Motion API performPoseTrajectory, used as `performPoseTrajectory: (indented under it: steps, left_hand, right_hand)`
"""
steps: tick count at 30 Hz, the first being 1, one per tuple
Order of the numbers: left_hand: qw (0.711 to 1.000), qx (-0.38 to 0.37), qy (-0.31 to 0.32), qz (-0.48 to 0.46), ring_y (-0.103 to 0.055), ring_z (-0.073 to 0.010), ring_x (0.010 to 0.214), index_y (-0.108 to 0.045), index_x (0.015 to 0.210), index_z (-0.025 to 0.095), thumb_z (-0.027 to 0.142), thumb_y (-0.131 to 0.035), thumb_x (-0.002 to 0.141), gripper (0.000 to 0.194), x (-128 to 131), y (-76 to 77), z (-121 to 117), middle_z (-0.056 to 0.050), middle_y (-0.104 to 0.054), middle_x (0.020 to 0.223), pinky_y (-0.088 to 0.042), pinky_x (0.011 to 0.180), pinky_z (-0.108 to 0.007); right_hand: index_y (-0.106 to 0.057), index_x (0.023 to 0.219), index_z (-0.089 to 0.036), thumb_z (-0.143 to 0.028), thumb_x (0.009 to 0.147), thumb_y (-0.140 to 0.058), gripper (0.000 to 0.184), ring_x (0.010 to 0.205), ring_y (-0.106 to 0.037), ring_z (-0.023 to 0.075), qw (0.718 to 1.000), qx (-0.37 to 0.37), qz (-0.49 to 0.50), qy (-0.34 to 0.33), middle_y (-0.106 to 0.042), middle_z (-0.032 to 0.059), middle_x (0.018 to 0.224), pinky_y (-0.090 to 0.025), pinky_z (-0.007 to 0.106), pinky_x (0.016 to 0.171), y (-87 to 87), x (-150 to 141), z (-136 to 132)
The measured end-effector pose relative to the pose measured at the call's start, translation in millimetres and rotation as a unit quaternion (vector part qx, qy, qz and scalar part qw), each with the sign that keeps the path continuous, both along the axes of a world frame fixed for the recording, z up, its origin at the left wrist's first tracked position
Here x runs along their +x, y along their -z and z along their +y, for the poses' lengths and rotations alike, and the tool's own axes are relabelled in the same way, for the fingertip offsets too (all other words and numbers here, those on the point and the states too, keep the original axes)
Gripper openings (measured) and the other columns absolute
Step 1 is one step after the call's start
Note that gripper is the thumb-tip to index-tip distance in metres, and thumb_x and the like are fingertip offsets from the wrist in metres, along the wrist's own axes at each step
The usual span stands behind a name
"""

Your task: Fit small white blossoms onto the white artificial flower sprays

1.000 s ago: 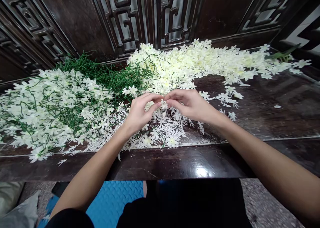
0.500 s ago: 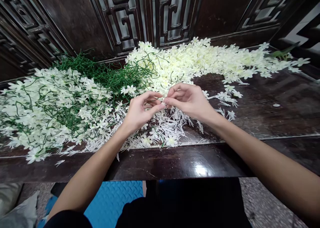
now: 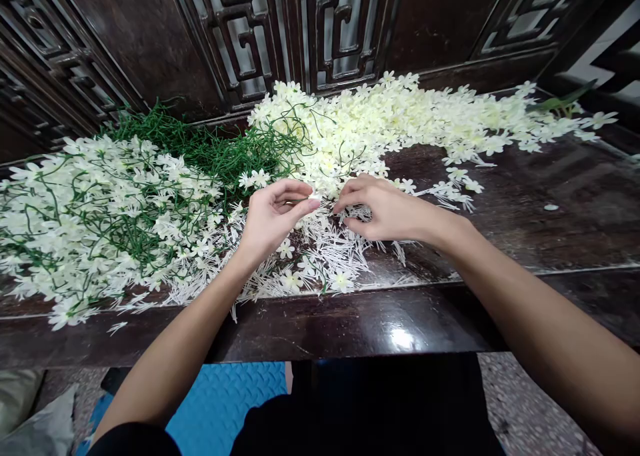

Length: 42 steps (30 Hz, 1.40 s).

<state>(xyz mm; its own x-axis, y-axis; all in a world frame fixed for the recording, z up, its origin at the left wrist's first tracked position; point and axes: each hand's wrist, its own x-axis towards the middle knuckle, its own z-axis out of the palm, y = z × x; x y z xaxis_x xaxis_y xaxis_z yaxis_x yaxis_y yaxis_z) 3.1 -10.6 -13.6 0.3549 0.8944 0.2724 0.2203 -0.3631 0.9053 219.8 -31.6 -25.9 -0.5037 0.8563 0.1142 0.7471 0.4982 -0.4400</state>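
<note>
Between the thumb and fingers of my left hand [image 3: 275, 217] is a small white artificial flower [image 3: 315, 197], mostly covered by the fingertips. My right hand [image 3: 377, 208] is just to its right, thumb and fingers apart and curved down over a heap of thin white plastic stamens [image 3: 345, 248]; nothing shows in its grasp. Several loose white blossoms [image 3: 342, 282] lie among the stamens near the bench's front edge. Behind both hands spreads a pile of cream-white flower heads [image 3: 400, 119].
White flowers with green stems [image 3: 100, 209] are heaped at the left. A tangle of bare green stems [image 3: 220, 153] lies behind them. The dark wooden bench [image 3: 560, 223] has a carved lattice back [image 3: 245, 36]. A blue mat [image 3: 230, 399] is on the floor below.
My hands were fingertip to fingertip; now they are apart. The right hand has lowered over the stamens and its fingers have spread. The left has shifted slightly left with the flower.
</note>
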Motion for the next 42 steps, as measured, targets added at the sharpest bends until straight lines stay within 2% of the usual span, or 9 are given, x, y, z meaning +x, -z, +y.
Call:
performPoseTrajectory:
  steps: [6, 13, 17, 20, 25, 28, 31, 35, 42]
  left_hand:
    - [1.000, 0.001, 0.018, -0.021, -0.067, -0.0124, 0.074, -0.070, 0.078, 0.016, 0.022, -0.077, 0.071, 0.011, -1, 2.7, 1, -0.005, -0.072, 0.082, -0.058, 0.068, -0.025]
    - [0.999, -0.033, 0.008, -0.025, -0.067, -0.0127, 0.074, -0.073, 0.077, 0.018, 0.022, -0.082, 0.065, 0.015, -3, 0.6, 2, -0.003, -0.073, 0.081, -0.058, 0.072, -0.025]
    - [0.998, -0.053, 0.004, -0.037, -0.068, -0.0135, 0.075, -0.075, 0.079, 0.019, 0.021, -0.084, 0.063, 0.019, -4, 1.5, 3, -0.003, -0.073, 0.082, -0.059, 0.073, -0.026]
    - [0.996, -0.069, 0.009, -0.059, -0.069, -0.0144, 0.076, -0.075, 0.080, 0.018, 0.022, -0.084, 0.063, 0.019, -3, 3.0, 4, -0.004, -0.074, 0.083, -0.060, 0.075, -0.027]
    - [0.992, -0.092, 0.023, -0.079, -0.071, -0.0150, 0.074, -0.075, 0.082, 0.017, 0.023, -0.082, 0.066, 0.019, -3, 4.5, 5, -0.005, -0.074, 0.084, -0.062, 0.075, -0.029]
    - [0.993, -0.091, 0.026, -0.071, -0.071, -0.0144, 0.077, -0.075, 0.085, 0.017, 0.022, -0.082, 0.067, 0.020, -3, 5.7, 5, -0.005, -0.074, 0.086, -0.062, 0.076, -0.028]
    - [0.991, -0.099, 0.037, -0.083, -0.071, -0.0131, 0.075, -0.075, 0.085, 0.017, 0.021, -0.082, 0.067, 0.020, -4, 6.7, 6, -0.004, -0.074, 0.084, -0.062, 0.075, -0.026]
    - [0.987, -0.113, 0.049, -0.101, -0.070, -0.0119, 0.070, -0.074, 0.082, 0.017, 0.020, -0.082, 0.066, 0.018, -3, 6.3, 5, -0.003, -0.073, 0.079, -0.062, 0.072, -0.024]
    - [0.992, -0.091, 0.062, -0.055, -0.070, -0.0140, 0.078, -0.075, 0.084, 0.018, 0.021, -0.081, 0.068, 0.017, -2, 2.0, 2, -0.005, -0.075, 0.087, -0.061, 0.074, -0.026]
  right_hand:
    - [-0.069, 0.080, -0.017, -0.019, 0.082, -0.054, 0.015, 0.096, -0.053, 0.0294, 1.000, 0.007, -0.002, -0.025, -0.063, 0.0105, 0.090, -0.044, 0.051, 0.086, 2.4, -1, 2]
    - [-0.065, 0.092, -0.015, -0.024, 0.087, -0.054, 0.015, 0.103, -0.049, 0.0302, 0.997, -0.052, -0.031, -0.041, -0.059, 0.0115, 0.098, -0.041, 0.048, 0.089, 2.3, 5, 2]
    - [-0.063, 0.092, -0.016, -0.025, 0.089, -0.052, 0.015, 0.103, -0.049, 0.0290, 0.998, -0.053, -0.022, -0.038, -0.059, 0.0109, 0.099, -0.041, 0.046, 0.089, 0.7, 4, 2]
    - [-0.061, 0.094, -0.016, -0.028, 0.092, -0.049, 0.018, 0.098, -0.052, 0.0262, 0.999, -0.043, 0.020, -0.021, -0.061, 0.0097, 0.096, -0.042, 0.045, 0.087, -4.9, 0, 0]
    - [-0.063, 0.091, -0.017, -0.032, 0.091, -0.053, 0.018, 0.076, -0.059, 0.0193, 0.988, -0.030, 0.143, 0.043, -0.067, 0.0064, 0.087, -0.047, 0.038, 0.070, -15.0, -5, -3]
    - [-0.068, 0.088, -0.018, -0.031, 0.087, -0.060, 0.015, 0.075, -0.062, 0.0185, 0.974, -0.016, 0.218, 0.056, -0.069, 0.0047, 0.084, -0.050, 0.038, 0.071, -18.7, -8, -6]
    - [-0.071, 0.087, -0.020, -0.027, 0.084, -0.062, 0.012, 0.080, -0.064, 0.0186, 0.957, -0.020, 0.287, 0.042, -0.071, 0.0038, 0.088, -0.052, 0.038, 0.075, -20.7, -13, -10]
    - [-0.072, 0.087, -0.019, -0.022, 0.081, -0.064, 0.011, 0.079, -0.065, 0.0183, 0.948, -0.002, 0.315, 0.033, -0.073, 0.0042, 0.088, -0.054, 0.038, 0.074, -19.6, -21, -14]
    - [-0.073, 0.083, -0.016, -0.015, 0.077, -0.064, 0.011, 0.068, -0.063, 0.0160, 0.945, 0.020, 0.326, 0.033, -0.072, 0.0050, 0.078, -0.053, 0.034, 0.062, -15.0, -25, -14]
